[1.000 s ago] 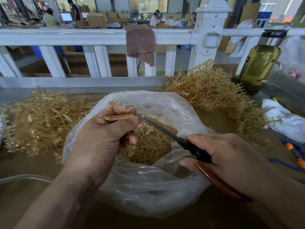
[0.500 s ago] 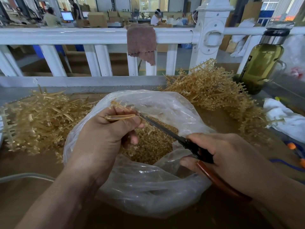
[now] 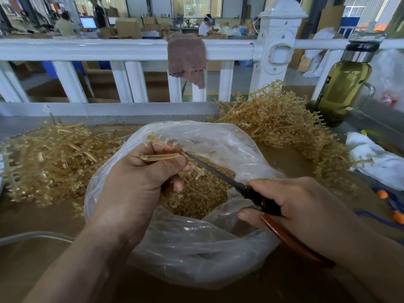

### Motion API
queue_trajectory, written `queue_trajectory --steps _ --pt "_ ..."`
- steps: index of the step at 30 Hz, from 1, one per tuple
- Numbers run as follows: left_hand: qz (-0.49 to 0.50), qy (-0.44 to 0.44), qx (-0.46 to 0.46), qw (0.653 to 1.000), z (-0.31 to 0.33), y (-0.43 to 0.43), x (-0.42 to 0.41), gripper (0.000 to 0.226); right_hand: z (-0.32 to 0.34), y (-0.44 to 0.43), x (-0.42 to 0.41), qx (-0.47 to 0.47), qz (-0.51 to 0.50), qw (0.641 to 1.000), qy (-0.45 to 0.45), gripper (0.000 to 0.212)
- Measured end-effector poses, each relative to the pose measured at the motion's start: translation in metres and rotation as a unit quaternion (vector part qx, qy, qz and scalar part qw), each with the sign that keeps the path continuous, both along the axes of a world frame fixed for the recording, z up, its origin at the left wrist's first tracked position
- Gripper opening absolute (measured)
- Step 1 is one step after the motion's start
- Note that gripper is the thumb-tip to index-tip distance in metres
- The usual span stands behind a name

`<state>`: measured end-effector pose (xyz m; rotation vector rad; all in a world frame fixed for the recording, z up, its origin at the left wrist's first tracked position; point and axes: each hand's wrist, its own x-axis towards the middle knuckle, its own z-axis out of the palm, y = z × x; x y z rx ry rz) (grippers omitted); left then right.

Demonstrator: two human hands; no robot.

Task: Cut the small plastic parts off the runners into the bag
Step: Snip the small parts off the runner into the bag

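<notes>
In the head view, our left hand (image 3: 140, 184) was curled round a runner (image 3: 160, 157), with the thumb pressing its stem against the fingers. We held it right over the open mouth of the bag (image 3: 218, 136). Our right hand (image 3: 306, 206) was clamped on the red-handled scissors (image 3: 218, 171). Their blades reached up and across until the tip met the runner just beside the left thumb. The blades showed as one thin line, so we could not tell whether they were parted. The two hands were apart, linked only through scissors and runner.

Below and between the hands, the bag held a deep layer of cut parts (image 3: 201, 193), so we judged a fair share of the work done. The runner in hand carried small parts on the branches past our fingers, so it was unfinished. To the left of the left hand lay the left heap (image 3: 54, 154), mostly long bare stems, which we took to be stripped. Beyond the right hand rose the far heap (image 3: 279, 123), thick with parts, so we judged that much cutting was left.
</notes>
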<state>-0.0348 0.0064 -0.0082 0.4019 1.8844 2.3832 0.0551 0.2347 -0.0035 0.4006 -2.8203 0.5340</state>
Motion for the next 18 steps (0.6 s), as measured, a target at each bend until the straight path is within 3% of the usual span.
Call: queue_trajectory --steps 6,12,18 --pt "0.000 0.004 -0.006 1.000 0.0009 0.0004 0.0010 0.021 -0.0027 0.0010 -0.0013 0.000 0.004 1.000 -0.004 0.046" --pt "-0.011 0.013 -0.007 1.000 0.0007 -0.0002 0.0026 0.005 -0.0030 0.0020 -0.0004 0.005 -0.004 1.000 -0.002 0.057" --pt "-0.019 0.015 -0.014 1.000 0.0013 0.0012 0.0031 0.005 -0.0014 0.0000 0.0007 0.006 -0.013 1.000 0.006 0.056"
